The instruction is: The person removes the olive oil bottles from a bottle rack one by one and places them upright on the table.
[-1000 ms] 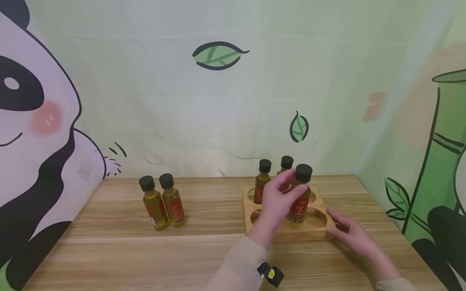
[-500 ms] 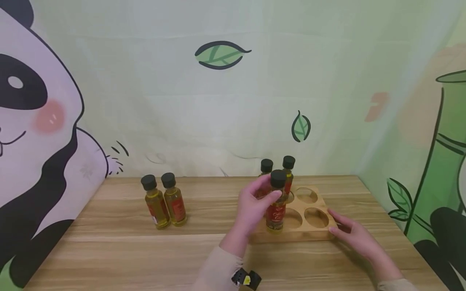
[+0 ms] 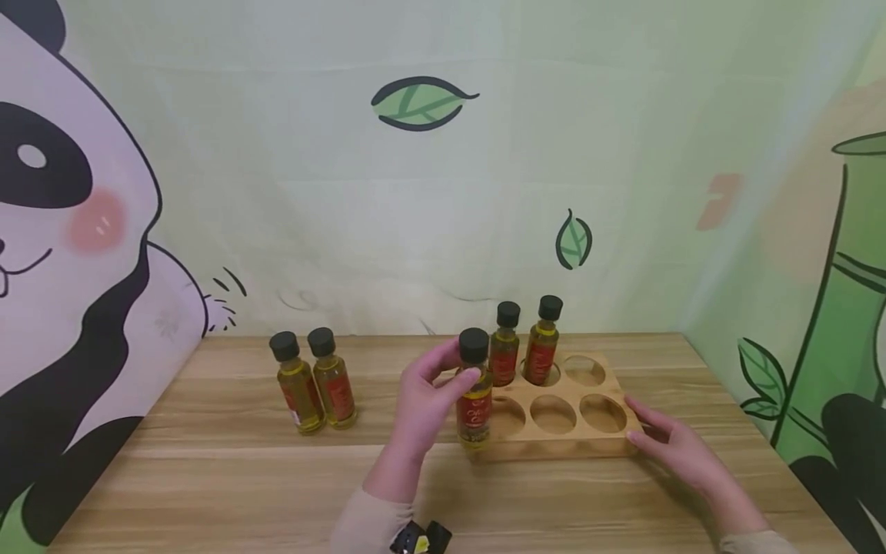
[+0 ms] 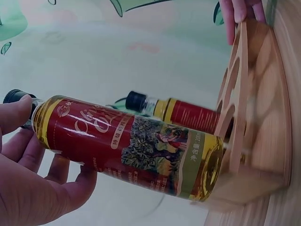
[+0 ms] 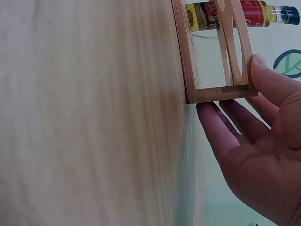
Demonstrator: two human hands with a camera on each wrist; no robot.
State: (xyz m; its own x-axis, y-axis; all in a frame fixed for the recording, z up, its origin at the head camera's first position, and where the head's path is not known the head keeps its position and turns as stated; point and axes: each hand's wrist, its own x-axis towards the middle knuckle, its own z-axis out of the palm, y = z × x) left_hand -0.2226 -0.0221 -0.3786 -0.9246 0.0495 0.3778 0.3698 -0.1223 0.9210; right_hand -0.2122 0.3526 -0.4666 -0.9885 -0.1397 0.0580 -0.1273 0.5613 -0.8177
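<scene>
The left hand (image 3: 424,400) grips an oil bottle (image 3: 474,408) with a black cap by its neck and upper part, upright at the left front corner of a wooden rack (image 3: 554,448). In the left wrist view the hand (image 4: 37,183) has thumb and fingers round the cap end of the bottle (image 4: 127,146), beside the rack. Two bottles (image 3: 504,355) (image 3: 542,352) stand in the rack's back row. At the rack's right end the right hand (image 3: 681,454) holds the edge; in the right wrist view its thumb and fingers (image 5: 217,127) touch the end panel (image 5: 221,93).
Two more capped bottles (image 3: 301,394) (image 3: 335,391) stand side by side on the left of the wooden table (image 3: 228,492). Behind the table hangs a printed cloth (image 3: 311,192) with a panda, leaves and bamboo.
The left hand has carried its bottle leftward from over the rack's front row to the rack's left front corner. The right hand stays at the rack's right end.
</scene>
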